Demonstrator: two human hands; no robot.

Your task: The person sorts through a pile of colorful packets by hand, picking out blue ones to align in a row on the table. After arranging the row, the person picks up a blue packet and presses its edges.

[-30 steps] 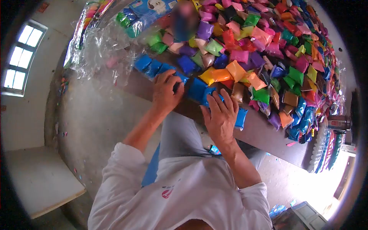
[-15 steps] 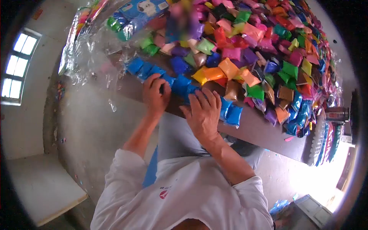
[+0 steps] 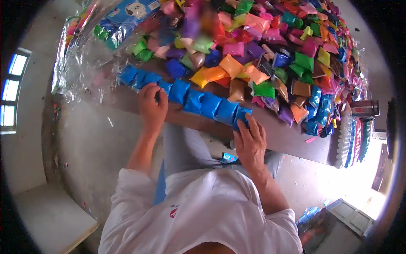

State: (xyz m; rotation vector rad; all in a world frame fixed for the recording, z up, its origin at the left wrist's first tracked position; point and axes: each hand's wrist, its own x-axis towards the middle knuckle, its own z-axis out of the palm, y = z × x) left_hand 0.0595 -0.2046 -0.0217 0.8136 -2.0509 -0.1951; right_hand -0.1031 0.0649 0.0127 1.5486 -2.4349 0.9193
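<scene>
A row of small, glossy blue packets (image 3: 180,91) lies along the near edge of the table, slanting down to the right. Toward its left end, my left hand (image 3: 153,106) has its fingers curled over the packets' near edge, with the thumb bent close to the index finger. Its fingertips are partly hidden. My right hand (image 3: 252,142) is at the right end of the row, its fingers stretched out and touching the last blue packet (image 3: 242,116). Several packets between the hands lie side by side, uncovered.
A large heap of coloured packets (image 3: 305,62) covers the table (image 3: 292,142) beyond the row. Clear plastic wrapping (image 3: 91,63) and a blue printed bag (image 3: 132,12) lie at left. A can (image 3: 364,108) and clear plastic strips (image 3: 344,142) are at right.
My right hand has slid right from the middle of the row to its end, uncovering packets. My left hand stays near the left end. The whole view has shifted slightly.
</scene>
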